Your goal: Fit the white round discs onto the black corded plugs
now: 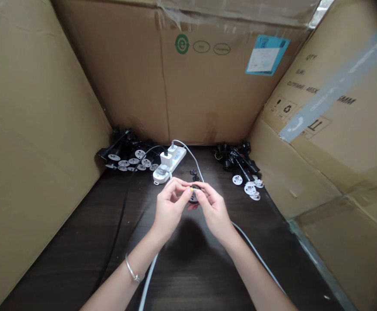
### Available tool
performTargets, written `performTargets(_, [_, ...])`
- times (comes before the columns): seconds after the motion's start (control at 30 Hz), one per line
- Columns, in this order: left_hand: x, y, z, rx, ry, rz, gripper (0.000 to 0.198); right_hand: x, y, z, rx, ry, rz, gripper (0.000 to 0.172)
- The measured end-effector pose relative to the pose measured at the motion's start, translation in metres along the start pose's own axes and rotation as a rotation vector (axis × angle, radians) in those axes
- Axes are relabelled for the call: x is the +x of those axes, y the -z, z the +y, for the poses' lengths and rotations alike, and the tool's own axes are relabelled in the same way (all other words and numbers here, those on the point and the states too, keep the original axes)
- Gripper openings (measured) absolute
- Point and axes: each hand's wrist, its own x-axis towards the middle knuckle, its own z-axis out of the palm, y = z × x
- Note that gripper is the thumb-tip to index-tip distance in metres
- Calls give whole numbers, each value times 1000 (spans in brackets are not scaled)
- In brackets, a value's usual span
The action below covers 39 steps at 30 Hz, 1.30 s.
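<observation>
My left hand (170,203) and my right hand (211,206) meet above the middle of the dark table (78,242). Together they pinch a small black part (194,198) with a yellow bit at its top; most of it is hidden by my fingers. Both hands are closed on it. A bracelet (132,270) sits on my left wrist. Just beyond my fingers lies another small black piece (194,174) on the table, beside a white power strip (169,165) with plugs in it.
Piles of black parts with white discs lie at the back left (128,157) and back right (243,168). White cables (256,252) and a black cable (118,224) run toward me. Cardboard walls (36,129) close in the table on three sides.
</observation>
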Motion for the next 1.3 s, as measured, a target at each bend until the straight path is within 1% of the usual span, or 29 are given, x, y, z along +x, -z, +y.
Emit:
performTargets(0.1, [-1,-1,0,-36,5,9,15,0,3,-2,-124,25,1,29])
performTargets(0.2, [-2,-2,0,-108,18,-25,10,1,8,-6,-312,129,57,29])
performTargets(0.3, [-3,-3,0,-142,28,-49,11,1,11,-8,-343,190,71,28])
performTargets(0.4, [-3,-3,1,-123,6,-43,11,0,10,-8,-333,190,33,30])
performTargets(0.5, [-5,-4,3,-89,-85,-30,6,-1,5,-7,-218,105,-5,35])
performTargets(0.6, [-8,-5,1,-32,-211,-27,17,-2,1,-7,-113,62,1,34])
performTargets(0.7, [-11,-5,-5,75,-352,-28,25,-3,1,-9,-120,121,43,28])
performTargets(0.8, [-14,-4,-12,136,-497,-20,34,-5,1,-11,-161,196,60,26])
performTargets(0.87, [-15,-3,-14,142,-558,-23,39,-7,0,-12,-201,221,73,25])
performTargets(0.97, [-16,-4,-13,138,-609,-24,41,-10,-1,-12,-243,242,98,24])
performTargets(1.03, [-16,-5,-10,113,-597,-28,39,-11,-2,-12,-253,259,112,24])
performTargets(1.1, [-16,-7,-7,45,-540,-28,35,-10,-2,-12,-232,254,96,24])
performTargets(1.2, [-15,-9,-1,-47,-465,-19,33,-8,-1,-14,-77,200,62,32])
performTargets(1.23, [-14,-9,0,-50,-456,-19,34,-7,-1,-15,-10,188,69,35])
performTargets(1.3, [-13,-8,3,1,-447,-30,40,-7,0,-17,86,178,94,33])
